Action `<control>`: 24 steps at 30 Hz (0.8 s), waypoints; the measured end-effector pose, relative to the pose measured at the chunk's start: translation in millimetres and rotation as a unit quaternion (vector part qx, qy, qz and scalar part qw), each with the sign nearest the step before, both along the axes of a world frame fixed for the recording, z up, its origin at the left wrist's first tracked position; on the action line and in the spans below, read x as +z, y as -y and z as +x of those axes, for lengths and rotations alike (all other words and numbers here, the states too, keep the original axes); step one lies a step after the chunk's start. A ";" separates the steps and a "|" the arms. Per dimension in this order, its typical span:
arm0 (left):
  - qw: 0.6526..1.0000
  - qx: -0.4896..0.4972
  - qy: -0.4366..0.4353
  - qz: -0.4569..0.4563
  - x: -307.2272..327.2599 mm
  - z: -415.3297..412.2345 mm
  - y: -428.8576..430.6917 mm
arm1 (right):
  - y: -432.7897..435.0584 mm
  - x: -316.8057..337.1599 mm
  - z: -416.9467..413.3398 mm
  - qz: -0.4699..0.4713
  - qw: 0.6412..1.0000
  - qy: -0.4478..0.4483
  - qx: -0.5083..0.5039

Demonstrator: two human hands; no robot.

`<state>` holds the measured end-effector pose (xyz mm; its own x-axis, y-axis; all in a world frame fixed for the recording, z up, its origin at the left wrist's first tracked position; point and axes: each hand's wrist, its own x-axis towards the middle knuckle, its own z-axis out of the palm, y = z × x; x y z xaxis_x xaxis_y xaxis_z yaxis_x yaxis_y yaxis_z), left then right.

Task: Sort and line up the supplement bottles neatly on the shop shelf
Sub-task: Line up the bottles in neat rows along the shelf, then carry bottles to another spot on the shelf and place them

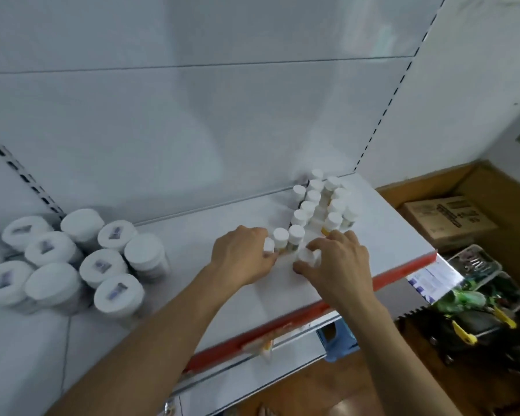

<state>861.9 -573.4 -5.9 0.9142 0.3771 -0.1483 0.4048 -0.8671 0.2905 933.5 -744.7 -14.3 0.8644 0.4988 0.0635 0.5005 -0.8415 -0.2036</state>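
Small white-capped supplement bottles (318, 205) stand in rows near the right end of the white shelf (228, 298). My left hand (240, 255) curls round one small bottle (269, 246) at the front left of the rows. My right hand (336, 262) grips another small bottle (306, 256) beside it, at the front of the rows. Two more capped bottles (288, 235) stand just behind my fingers. The bottles' labels are mostly hidden from above.
Several large white-lidded jars (81, 259) are clustered at the shelf's left. The shelf's red front strip (297, 319) runs below my wrists. Right of the shelf lie a cardboard box (451, 220) and trays of tools (487, 298) on the floor.
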 end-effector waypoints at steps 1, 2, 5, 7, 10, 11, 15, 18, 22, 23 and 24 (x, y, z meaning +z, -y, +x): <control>1.000 0.016 0.010 -0.005 3.5 -5.6 1.7 | 1.5 0.8 1.0 0.017 1.000 0.005 0.014; 0.999 0.035 0.026 -0.011 9.6 -13.9 2.3 | 1.7 3.1 1.5 0.053 0.998 0.008 0.026; 0.986 0.112 0.122 -0.005 38.4 -59.4 -7.3 | -14.4 18.1 -5.7 0.196 0.977 -0.014 0.077; 0.966 0.168 0.196 0.001 60.0 -107.6 -22.0 | -36.7 29.0 -22.5 0.255 0.958 -0.035 0.124; 0.924 0.283 0.258 0.006 78.7 -198.5 -52.7 | -76.9 41.3 -65.5 0.324 0.922 -0.111 0.180; 0.907 0.318 0.277 0.007 80.0 -229.2 -61.9 | -91.3 44.0 -82.1 0.340 0.908 -0.128 0.207; 0.818 0.448 0.358 0.044 64.7 -360.4 -84.0 | -158.6 46.9 -173.7 0.353 0.853 -0.164 0.348; 0.765 0.523 0.365 0.082 48.1 -458.0 -85.0 | -209.9 41.5 -258.6 0.318 0.807 -0.183 0.462; 0.745 0.572 0.331 0.092 37.4 -594.7 -74.4 | -264.7 28.6 -381.3 0.297 0.747 -0.264 0.533; 0.744 0.579 0.319 0.096 36.9 -629.4 -70.0 | -274.8 25.5 -411.8 0.295 0.734 -0.286 0.541; 0.741 0.588 0.305 0.108 37.6 -664.1 -65.4 | -285.2 22.6 -442.4 0.291 0.720 -0.306 0.550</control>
